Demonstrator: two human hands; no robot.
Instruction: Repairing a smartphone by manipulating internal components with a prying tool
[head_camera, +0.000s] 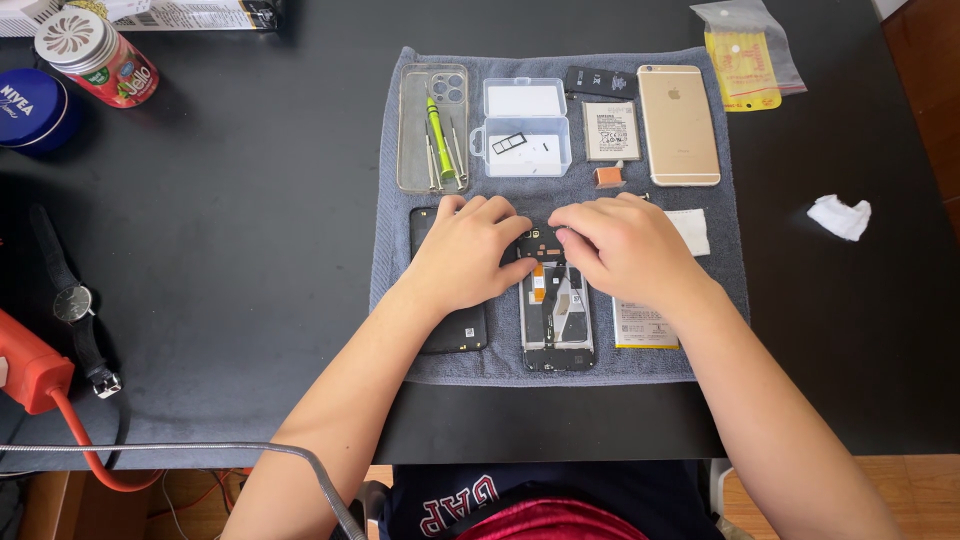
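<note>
Showing the head view: both hands rest on an opened phone (557, 320) lying back-up on a grey towel (390, 270) spread on the desk (250, 250). The left hand (468, 252), fingers curled and pressing down, steadies the phone's upper left edge while partly covering a black back cover (462, 330) beside it; the right hand (625, 248), fingers bent, works at the top of the exposed board, fingertips touching it, though whether they pinch any part cannot be told. Judged from the layout, disassembly is well advanced: cover off, a battery (643, 325) lying just right of the phone. Boards and cables remain in the frame. A screwdriver (439, 140) lies unused in a clear case (432, 128) above.
</note>
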